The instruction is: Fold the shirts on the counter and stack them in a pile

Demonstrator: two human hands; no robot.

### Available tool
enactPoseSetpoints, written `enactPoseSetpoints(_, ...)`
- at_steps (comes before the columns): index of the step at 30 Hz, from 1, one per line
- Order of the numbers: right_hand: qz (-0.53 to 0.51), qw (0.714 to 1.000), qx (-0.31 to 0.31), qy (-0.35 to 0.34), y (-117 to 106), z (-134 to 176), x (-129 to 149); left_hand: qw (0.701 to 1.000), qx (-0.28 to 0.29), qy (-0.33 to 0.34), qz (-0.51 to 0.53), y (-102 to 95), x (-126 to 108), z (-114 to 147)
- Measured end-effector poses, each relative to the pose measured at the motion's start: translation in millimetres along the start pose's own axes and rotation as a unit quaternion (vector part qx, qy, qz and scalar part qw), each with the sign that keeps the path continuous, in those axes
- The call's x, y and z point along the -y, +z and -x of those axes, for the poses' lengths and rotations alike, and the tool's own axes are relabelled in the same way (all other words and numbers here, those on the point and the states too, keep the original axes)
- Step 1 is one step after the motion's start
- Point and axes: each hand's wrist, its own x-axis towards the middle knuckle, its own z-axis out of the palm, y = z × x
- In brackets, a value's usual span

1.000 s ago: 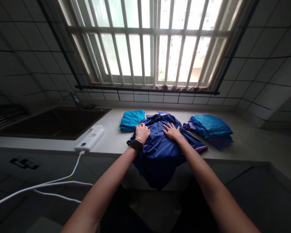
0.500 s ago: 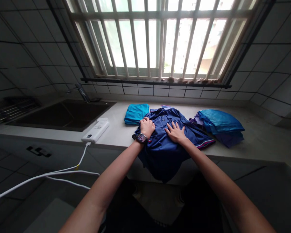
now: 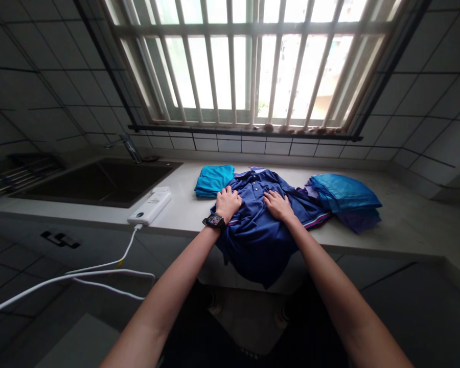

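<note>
A navy polo shirt (image 3: 258,245) with striped cuffs lies buttons-up across the counter, its collar toward the window and its lower part hanging over the front edge. On the side nearer the sink, my left hand (image 3: 228,203), with a black watch at the wrist, rests on the cloth, fingers slightly bent. My right hand (image 3: 278,205) lies flat just beside the button placket, fingers close together. Folded turquoise cloth (image 3: 214,180) sits left of the collar. To the right, a blue folded garment (image 3: 343,193) lies over purple cloth and touches the shirt's sleeve.
A dark sink (image 3: 99,181) with a tap (image 3: 131,148) is set in the counter (image 3: 187,214) at left. Near the front edge stands a white power bank (image 3: 150,207) with a white cable (image 3: 128,250) hanging down. A barred window (image 3: 253,71) is behind.
My right hand's fingers have drawn together from a spread pose. The shirt's right sleeve has shifted inward and its hanging hem slightly right. My left hand stays on the cloth.
</note>
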Motion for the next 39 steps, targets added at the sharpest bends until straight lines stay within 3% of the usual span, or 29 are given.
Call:
enactPoseSetpoints(10,-0.006,1.0,-0.004,0.005,0,0,0,1.0,-0.006,-0.012,0.017,2.3,1,1)
enactPoseSetpoints(14,-0.007,1.0,-0.004,0.004,-1,1,0,0.99,-0.054,-0.13,0.024,6.7,1,1)
enactPoseSetpoints(16,-0.01,1.0,-0.003,0.002,-1,1,0,0.982,-0.048,-0.181,0.034,8.0,1,2)
enactPoseSetpoints(21,-0.012,1.0,-0.011,0.004,0,1,0,0.982,-0.017,-0.177,0.069,2.7,0,3)
enactPoseSetpoints(26,-0.023,1.0,-0.017,0.001,1,1,0,0.974,0.0,-0.167,0.154,-20.5,32,-9)
enactPoseSetpoints(30,-0.038,0.999,-0.02,0.001,1,-1,-1,0.943,-0.121,-0.204,0.232,-48.8,79,-33)
enactPoseSetpoints(33,-0.046,0.999,-0.023,0.002,2,-2,-1,0.927,-0.165,-0.244,0.233,-62.9,101,-46)
enactPoseSetpoints(36,-0.048,0.999,-0.022,0.002,3,-1,-1,0.928,-0.163,-0.239,0.235,-62.5,103,-48)
enactPoseSetpoints(39,-0.041,0.999,-0.028,0.007,2,-1,0,0.957,-0.122,-0.141,0.223,-49.8,88,-41)
